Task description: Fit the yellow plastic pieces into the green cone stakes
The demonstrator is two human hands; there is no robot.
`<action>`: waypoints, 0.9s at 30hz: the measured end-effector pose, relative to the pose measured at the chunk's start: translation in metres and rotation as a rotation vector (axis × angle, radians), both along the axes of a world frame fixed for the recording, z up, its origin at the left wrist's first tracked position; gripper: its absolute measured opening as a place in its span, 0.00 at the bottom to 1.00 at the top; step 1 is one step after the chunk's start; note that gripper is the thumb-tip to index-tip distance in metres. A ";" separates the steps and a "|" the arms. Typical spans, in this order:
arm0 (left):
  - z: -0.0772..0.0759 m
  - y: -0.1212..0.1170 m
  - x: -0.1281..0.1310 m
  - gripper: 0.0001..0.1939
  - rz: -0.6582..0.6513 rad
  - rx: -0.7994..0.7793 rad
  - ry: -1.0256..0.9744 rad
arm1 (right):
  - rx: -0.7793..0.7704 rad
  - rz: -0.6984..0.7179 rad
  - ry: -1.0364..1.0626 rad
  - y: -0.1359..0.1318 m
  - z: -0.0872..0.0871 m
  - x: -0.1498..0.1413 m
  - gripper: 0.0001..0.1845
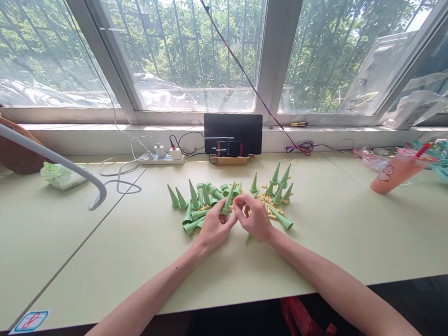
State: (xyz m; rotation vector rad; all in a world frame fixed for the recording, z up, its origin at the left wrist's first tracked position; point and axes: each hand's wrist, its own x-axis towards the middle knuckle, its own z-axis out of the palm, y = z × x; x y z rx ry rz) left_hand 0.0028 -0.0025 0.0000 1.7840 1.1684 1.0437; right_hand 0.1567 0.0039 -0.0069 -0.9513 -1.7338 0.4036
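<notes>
My left hand [215, 226] is closed around a green plastic cone spike [229, 199], its tip pointing up. Right beside it, my right hand [257, 219] has thumb and forefinger pinched against the cone's side, with a bit of a small yellow plastic piece [231, 207] showing at the fingertips. Several more green cones [194, 196] stand or lie to the left of and behind my left hand. To the right, upright cones [276, 174] stand among a scatter of small yellow pieces [273, 210]. One cone [283, 219] lies on its side beyond my right hand, and another is partly hidden beneath it.
Behind the cones, a dark tablet [233, 123] and a phone [232, 148] lean on a cardboard stand. A power strip [161, 158] with cables lies at the back left. An orange-pink drink cup [398, 171] tilts at the right. A white curved bar [80, 175] juts in from the left.
</notes>
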 end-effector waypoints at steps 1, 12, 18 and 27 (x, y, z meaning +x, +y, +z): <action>-0.001 0.000 0.000 0.26 0.002 0.004 0.005 | 0.000 0.005 0.004 0.000 0.000 -0.001 0.04; -0.002 -0.001 0.001 0.29 0.015 -0.021 0.005 | 0.039 -0.026 -0.018 -0.003 -0.001 -0.003 0.10; 0.003 -0.005 0.004 0.30 0.024 -0.048 -0.043 | -0.008 -0.035 0.063 -0.002 -0.003 -0.002 0.10; 0.009 -0.006 0.003 0.26 -0.030 -0.084 -0.091 | -0.134 0.032 0.076 -0.001 0.000 -0.001 0.15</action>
